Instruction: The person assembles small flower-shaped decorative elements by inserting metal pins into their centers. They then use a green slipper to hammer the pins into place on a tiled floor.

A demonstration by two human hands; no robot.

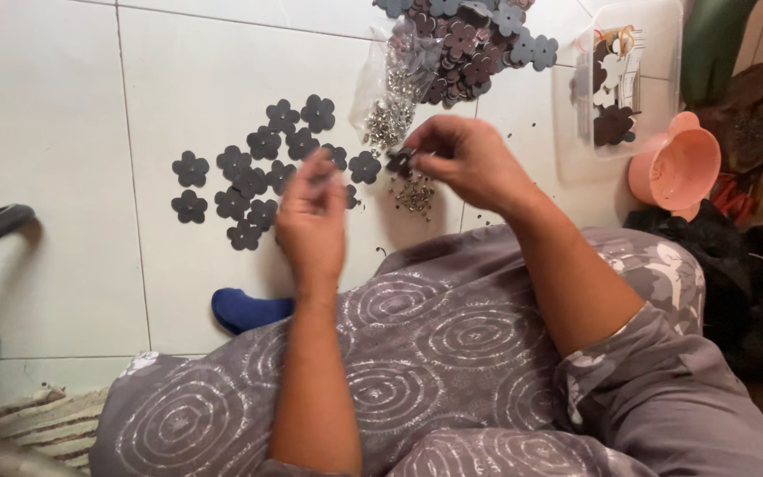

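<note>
We pinch a dark flower-shaped cutout point(402, 160) in our right hand point(470, 163), fingers closed on it above the tiled floor point(46, 132). Our left hand point(313, 221) hovers half-curled, empty. Nearby, a clear plastic bag point(390, 97) holds small metal rivets; a clear tub point(629, 84) holds more cutouts; a pink cup point(677, 168) sits beside it.

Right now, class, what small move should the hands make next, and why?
Probably bring the left hand across to the dark flower piece pinched in the right hand. The left looks empty and blurred, and small metal studs lie just below.
</note>
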